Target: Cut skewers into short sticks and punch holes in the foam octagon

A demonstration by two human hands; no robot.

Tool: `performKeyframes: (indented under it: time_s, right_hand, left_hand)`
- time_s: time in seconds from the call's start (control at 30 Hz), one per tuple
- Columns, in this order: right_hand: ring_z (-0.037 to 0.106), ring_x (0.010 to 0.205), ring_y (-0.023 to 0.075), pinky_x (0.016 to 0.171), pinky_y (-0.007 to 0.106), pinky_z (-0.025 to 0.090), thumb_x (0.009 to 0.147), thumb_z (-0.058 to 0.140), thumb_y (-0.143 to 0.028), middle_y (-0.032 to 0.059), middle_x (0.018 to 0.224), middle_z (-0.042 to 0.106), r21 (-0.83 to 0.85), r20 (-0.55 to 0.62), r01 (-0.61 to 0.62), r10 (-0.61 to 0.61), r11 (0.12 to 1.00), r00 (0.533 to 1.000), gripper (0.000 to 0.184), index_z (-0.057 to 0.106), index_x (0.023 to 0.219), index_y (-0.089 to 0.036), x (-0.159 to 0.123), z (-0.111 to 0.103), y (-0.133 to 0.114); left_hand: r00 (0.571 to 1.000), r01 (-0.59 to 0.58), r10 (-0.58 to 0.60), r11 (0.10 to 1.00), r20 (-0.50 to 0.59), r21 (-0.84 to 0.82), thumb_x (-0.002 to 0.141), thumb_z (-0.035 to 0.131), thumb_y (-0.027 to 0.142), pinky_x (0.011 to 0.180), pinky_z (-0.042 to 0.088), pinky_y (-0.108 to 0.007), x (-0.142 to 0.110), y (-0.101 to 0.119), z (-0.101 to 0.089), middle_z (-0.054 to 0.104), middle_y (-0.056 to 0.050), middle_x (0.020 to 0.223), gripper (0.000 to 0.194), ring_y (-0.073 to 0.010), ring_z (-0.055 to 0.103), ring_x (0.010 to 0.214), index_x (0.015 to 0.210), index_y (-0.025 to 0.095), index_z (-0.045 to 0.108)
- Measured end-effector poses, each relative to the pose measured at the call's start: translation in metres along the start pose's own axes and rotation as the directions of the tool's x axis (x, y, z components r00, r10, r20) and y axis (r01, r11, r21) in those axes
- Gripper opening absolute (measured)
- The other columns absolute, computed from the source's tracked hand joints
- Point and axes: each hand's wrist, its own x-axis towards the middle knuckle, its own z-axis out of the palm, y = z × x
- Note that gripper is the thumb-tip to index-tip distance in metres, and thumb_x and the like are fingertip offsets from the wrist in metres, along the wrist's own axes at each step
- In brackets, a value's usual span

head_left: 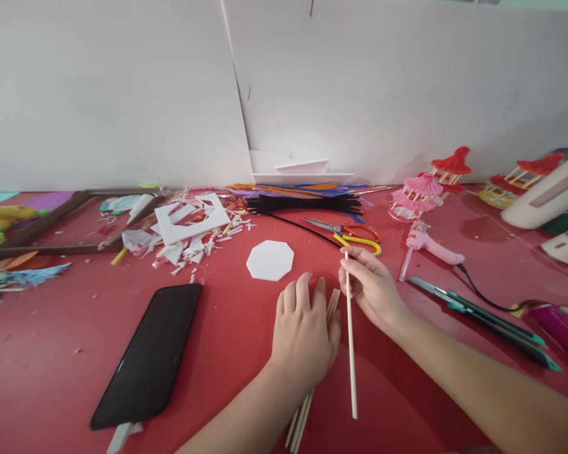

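Note:
A long pale wooden stick (351, 353) is pinched near its upper end between the thumb and fingers of my right hand (369, 284). Its lower end points toward me. My left hand (303, 334) rests on a bundle of similar wooden sticks (301, 421), with the thumb on one side and the fingers on the other. The palm hides the middle of that bundle. Just beyond my left fingertips lies a white octagonal foam piece (270, 260), flat on the red table (231, 353).
A black phone (149, 353) lies at left. White foam scraps (194, 221) and pipe cleaners (307, 202) are at the back. Scissors (360, 243) lie beyond my right hand. To the right are a pink glue gun (433, 248), craft knives (483, 321) and small paper-roofed models (416, 195).

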Motion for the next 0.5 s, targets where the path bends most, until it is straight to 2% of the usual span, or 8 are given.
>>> performKeyframes:
  time_s: [0.1,0.17,0.2,0.27,0.33,0.37,0.43,0.5]
  right_hand:
    - [0.046,0.043,0.0071,0.042,0.019,0.033,0.074,0.072,-0.033,-0.0061,0.055,0.060,-0.006,-0.011,0.000,0.000,1.000,1.000,0.034,0.055,0.101,-0.022,0.000,0.000,0.000]
    - [0.047,0.043,0.0068,0.042,0.018,0.034,0.073,0.073,-0.033,-0.0063,0.056,0.061,-0.012,-0.017,-0.004,0.004,1.000,1.000,0.036,0.055,0.101,-0.022,0.000,0.000,0.000]
    - [0.047,0.043,0.0068,0.042,0.018,0.035,0.072,0.074,-0.034,-0.0063,0.057,0.061,-0.015,-0.019,-0.006,0.006,1.000,1.000,0.036,0.054,0.101,-0.022,0.000,0.000,-0.001]
    - [0.050,0.043,0.0075,0.043,0.019,0.037,0.071,0.075,-0.035,-0.0055,0.058,0.063,-0.022,-0.013,-0.012,0.011,1.000,1.000,0.038,0.053,0.099,-0.022,0.000,0.000,-0.001]
    - [0.053,0.046,0.0088,0.044,0.020,0.041,0.070,0.076,-0.036,-0.0040,0.062,0.066,-0.034,0.005,-0.012,0.012,0.999,1.000,0.040,0.051,0.098,-0.023,0.000,0.000,-0.001]
    - [0.055,0.048,0.0093,0.046,0.020,0.042,0.070,0.077,-0.037,-0.0034,0.064,0.067,-0.042,0.012,-0.009,0.009,0.999,1.000,0.040,0.050,0.098,-0.023,0.000,0.000,-0.001]
    - [0.058,0.052,0.0096,0.050,0.021,0.046,0.071,0.077,-0.037,-0.0029,0.067,0.068,-0.071,0.014,0.008,-0.007,0.997,1.000,0.040,0.050,0.096,-0.023,0.000,-0.001,0.000]
    - [0.059,0.056,0.0098,0.054,0.023,0.049,0.072,0.076,-0.038,-0.0033,0.069,0.067,-0.137,0.012,0.055,-0.054,0.989,0.998,0.038,0.049,0.093,-0.022,0.000,-0.002,0.002]
  left_hand:
    - [0.998,0.000,-0.014,0.976,-0.065,-0.216,0.089,0.044,0.023,0.101,0.038,-0.053,0.001,-0.002,0.000,0.044,-0.016,0.134,0.048,-0.0328,0.043,0.119,0.137,0.015,0.045]
    - [0.991,0.026,-0.082,0.886,-0.101,-0.462,0.091,0.039,0.019,0.103,0.038,-0.048,0.004,-0.002,-0.002,0.046,-0.014,0.130,0.042,-0.0276,0.044,0.120,0.132,0.018,0.046]
    - [0.988,0.063,-0.135,0.803,-0.078,-0.593,0.092,0.038,0.018,0.103,0.040,-0.045,0.006,-0.002,-0.004,0.050,-0.013,0.126,0.037,-0.0249,0.046,0.118,0.127,0.019,0.049]
    - [0.972,0.192,-0.223,0.562,0.076,-0.805,0.094,0.039,0.024,0.093,0.047,-0.038,0.010,-0.001,-0.009,0.058,-0.010,0.113,0.026,-0.0200,0.056,0.103,0.113,0.019,0.055]
    - [0.931,0.353,-0.209,0.296,0.300,-0.888,0.093,0.045,0.034,0.073,0.052,-0.030,0.014,-0.001,-0.014,0.063,-0.007,0.099,0.022,-0.0142,0.060,0.078,0.101,0.018,0.056]
    - [0.905,0.417,-0.175,0.195,0.387,-0.888,0.091,0.048,0.038,0.062,0.051,-0.026,0.016,-0.001,-0.016,0.064,-0.005,0.093,0.023,-0.0110,0.058,0.066,0.097,0.017,0.056]
    - [0.868,0.493,-0.123,0.082,0.482,-0.866,0.088,0.055,0.040,0.047,0.044,-0.020,0.017,-0.004,-0.019,0.063,-0.001,0.082,0.024,-0.0058,0.049,0.050,0.094,0.017,0.056]
    - [0.850,0.522,-0.118,0.054,0.513,-0.852,0.085,0.060,0.037,0.040,0.039,-0.017,0.018,-0.008,-0.022,0.062,0.001,0.074,0.023,-0.0033,0.043,0.042,0.093,0.017,0.057]
